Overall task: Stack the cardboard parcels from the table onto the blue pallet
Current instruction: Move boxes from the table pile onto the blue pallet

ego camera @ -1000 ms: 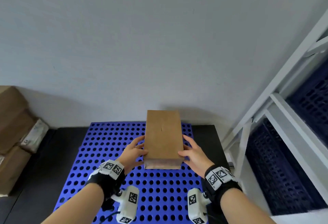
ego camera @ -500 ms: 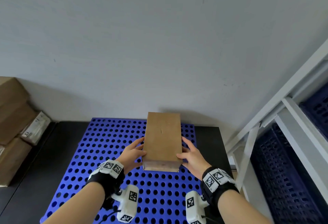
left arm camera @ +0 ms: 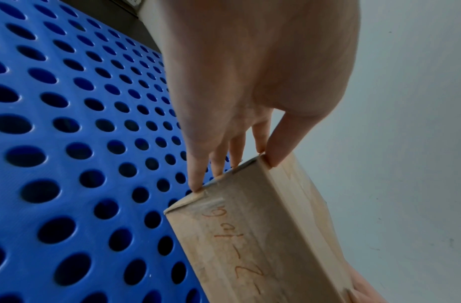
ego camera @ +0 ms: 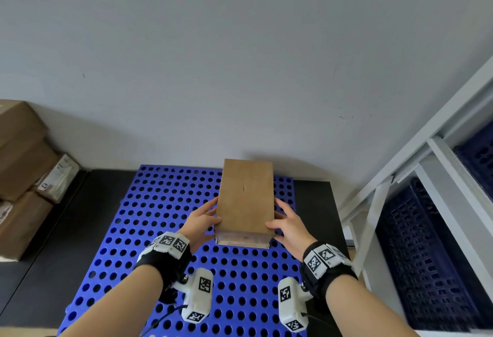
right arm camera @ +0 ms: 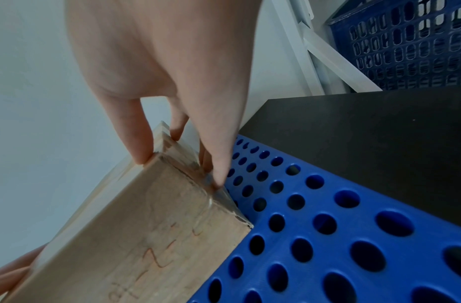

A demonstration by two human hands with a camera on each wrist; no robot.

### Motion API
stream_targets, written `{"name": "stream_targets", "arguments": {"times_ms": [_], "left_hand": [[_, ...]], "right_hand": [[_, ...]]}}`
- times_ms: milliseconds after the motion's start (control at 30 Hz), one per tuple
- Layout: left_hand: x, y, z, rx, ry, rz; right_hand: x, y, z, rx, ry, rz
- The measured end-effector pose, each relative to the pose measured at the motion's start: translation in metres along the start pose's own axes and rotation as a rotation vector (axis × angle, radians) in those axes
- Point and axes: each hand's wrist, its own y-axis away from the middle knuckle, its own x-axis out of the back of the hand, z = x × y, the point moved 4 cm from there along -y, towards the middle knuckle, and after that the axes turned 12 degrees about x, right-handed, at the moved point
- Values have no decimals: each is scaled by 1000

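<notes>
Here, plain brown parcel [ego camera: 246, 198], handwriting on near end, left hand [ego camera: 200, 221] and right hand [ego camera: 291, 227] fingers gripping its sides

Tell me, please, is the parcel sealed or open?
Sealed: the parcel's end flaps lie flat under clear tape, and no gap shows.

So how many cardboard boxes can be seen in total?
5: one box held by both hands over the pallet, and four stacked at far left. More may be out of frame.
</notes>
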Motion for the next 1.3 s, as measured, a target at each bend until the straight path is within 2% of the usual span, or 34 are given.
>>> {"name": "stream_targets", "arguments": {"times_ms": [267,533,767,1000,1300], "left_hand": [[-1,24,-1,-11,-64,65],[37,68,20,-196,-268,148],[108,123,18,-286,-411,285],[223,184,-3,-301,-512,441],[363,255,-6,-322,-664,674]], "right_hand": [[7,2,-13,-10,170,6],[-22,29,-75,153,459,8],[-113,68,-87,235,687,-72],[-229,91,-75,223,901,-154],[-366,107,-77,348,1054,-210]]}}
